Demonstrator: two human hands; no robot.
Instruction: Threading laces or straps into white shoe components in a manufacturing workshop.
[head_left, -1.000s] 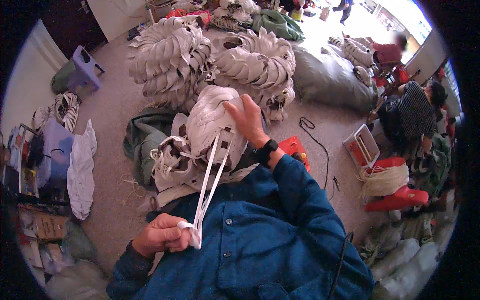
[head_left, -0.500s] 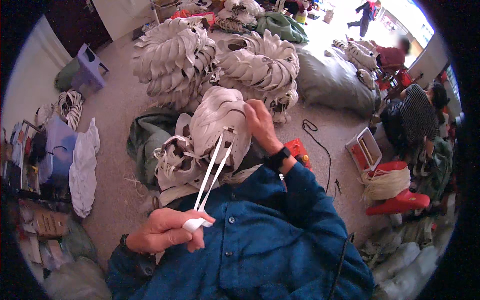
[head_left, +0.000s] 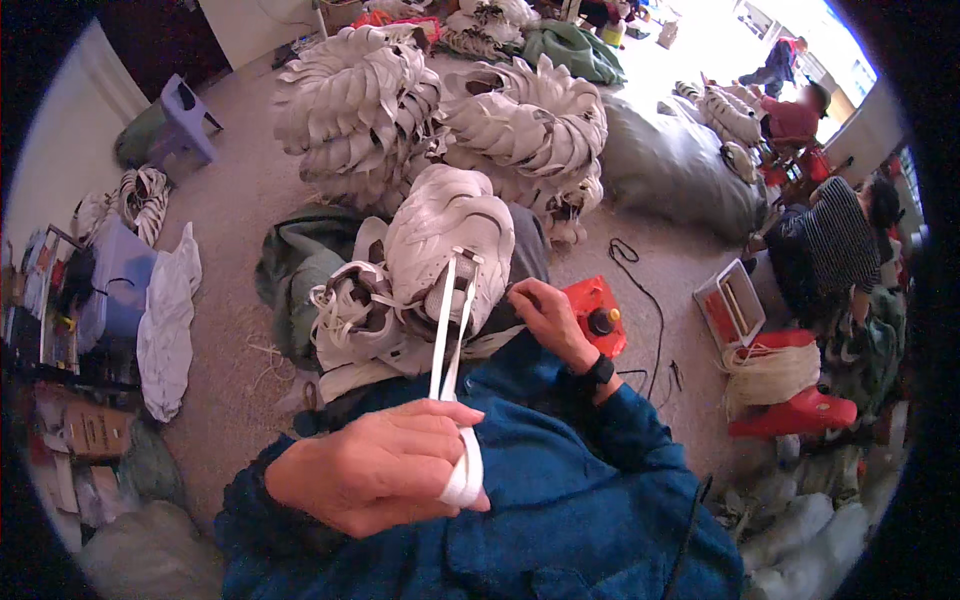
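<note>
White lace point(head_left: 441, 335) runs as two taut strands from the eyelets of a beige shoe upper point(head_left: 440, 225) in front of me. Its lower end is looped around the fingers of my left hand point(head_left: 390, 465), which is closed on it close to my body. My right hand point(head_left: 550, 318) is off the upper, just right of its lower edge, with loosely bent fingers and nothing visible in them. A second laced shoe upper point(head_left: 352, 310) lies to the left, against the first.
Tall stacks of nested uppers point(head_left: 355, 120) stand ahead, beside a full grey sack point(head_left: 680, 170). A red box point(head_left: 597, 312) with a dark knob is right of my hand. Farther right are a bundle of laces point(head_left: 775, 372) on a red stool and a seated person point(head_left: 830, 235).
My right hand has let go of the upper's side and dropped toward me. My left hand has moved right, still gripping the lace. A person in the background has moved right.
</note>
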